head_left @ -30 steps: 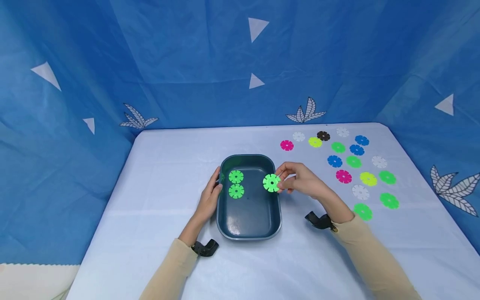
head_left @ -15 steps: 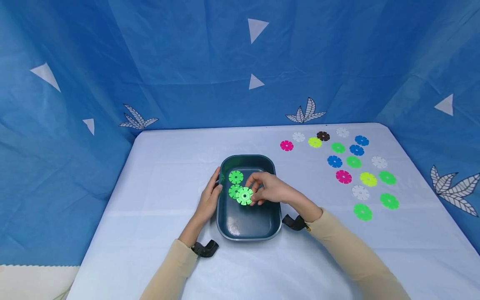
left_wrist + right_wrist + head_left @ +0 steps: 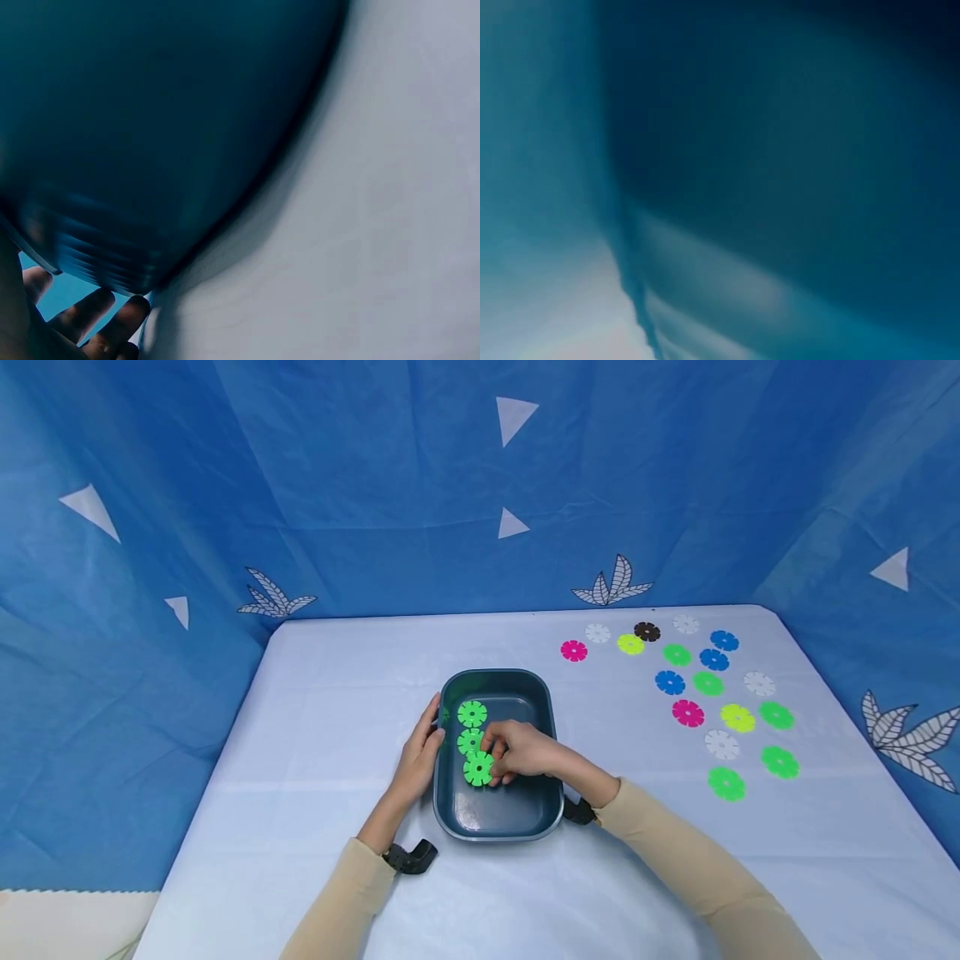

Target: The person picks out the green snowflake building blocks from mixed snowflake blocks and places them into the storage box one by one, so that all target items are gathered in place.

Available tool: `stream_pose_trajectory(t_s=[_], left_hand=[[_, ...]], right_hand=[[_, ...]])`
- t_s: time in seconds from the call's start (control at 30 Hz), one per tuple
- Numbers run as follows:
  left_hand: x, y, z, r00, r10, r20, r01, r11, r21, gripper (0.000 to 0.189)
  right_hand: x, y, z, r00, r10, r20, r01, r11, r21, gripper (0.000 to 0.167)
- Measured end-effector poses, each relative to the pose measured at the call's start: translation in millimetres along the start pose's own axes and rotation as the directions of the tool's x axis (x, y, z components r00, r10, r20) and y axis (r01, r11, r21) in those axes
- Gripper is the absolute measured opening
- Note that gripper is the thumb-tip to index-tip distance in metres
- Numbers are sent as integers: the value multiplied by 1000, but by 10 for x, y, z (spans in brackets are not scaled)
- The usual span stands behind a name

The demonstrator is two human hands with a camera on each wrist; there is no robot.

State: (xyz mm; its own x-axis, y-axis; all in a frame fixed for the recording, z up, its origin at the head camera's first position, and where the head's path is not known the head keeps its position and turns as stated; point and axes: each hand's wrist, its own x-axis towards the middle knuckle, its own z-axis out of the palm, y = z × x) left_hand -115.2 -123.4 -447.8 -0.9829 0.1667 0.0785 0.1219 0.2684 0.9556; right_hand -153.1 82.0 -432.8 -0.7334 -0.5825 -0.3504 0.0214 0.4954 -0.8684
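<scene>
A dark blue-green plastic basin [image 3: 498, 810] stands on the white-covered table. My left hand [image 3: 415, 762] rests along its left wall, fingers extended; in the left wrist view the fingertips [image 3: 127, 319] touch the basin's outer side. Inside the basin, my right hand [image 3: 522, 750] pinches a green notched flower-shaped disc [image 3: 474, 770] between thumb and fingers. Two more green discs lie in the basin: an upper one [image 3: 472, 713] and a middle one [image 3: 468, 742], which the held disc partly overlaps from my view. The right wrist view is blurred and shows mostly dark basin wall.
Several loose notched discs are scattered at the table's right, among them a pink disc [image 3: 687, 713], a blue disc [image 3: 670, 682], a yellow disc [image 3: 738, 718] and a black disc [image 3: 647, 632]. Blue patterned cloth [image 3: 420, 527] hangs behind and beside the table.
My right hand has carried the green disc leftward from the basin's right rim, then down and left below the middle green disc. The left hand has stayed at the basin's side.
</scene>
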Motion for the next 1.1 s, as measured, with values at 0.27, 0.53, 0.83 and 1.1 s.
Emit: stream_pose_trajectory(t_s=[0.27, 0.53, 0.83, 1.1], left_hand=[[0, 2, 1, 1000, -2, 1, 2, 1000, -4, 54], [-5, -5, -4, 1000, -11, 4, 11, 1000, 2, 54], [-5, -6, -11, 1000, 5, 7, -5, 1000, -3, 54], [0, -9, -16, 1000, 14, 9, -14, 1000, 0, 54]], right_hand=[[38, 16, 45, 1000, 13, -9, -13, 1000, -18, 27], [63, 6, 86, 999, 37, -17, -38, 998, -43, 27], [61, 2, 106, 999, 40, -19, -41, 998, -52, 25], [58, -10, 104, 999, 44, -28, -46, 997, -65, 25]])
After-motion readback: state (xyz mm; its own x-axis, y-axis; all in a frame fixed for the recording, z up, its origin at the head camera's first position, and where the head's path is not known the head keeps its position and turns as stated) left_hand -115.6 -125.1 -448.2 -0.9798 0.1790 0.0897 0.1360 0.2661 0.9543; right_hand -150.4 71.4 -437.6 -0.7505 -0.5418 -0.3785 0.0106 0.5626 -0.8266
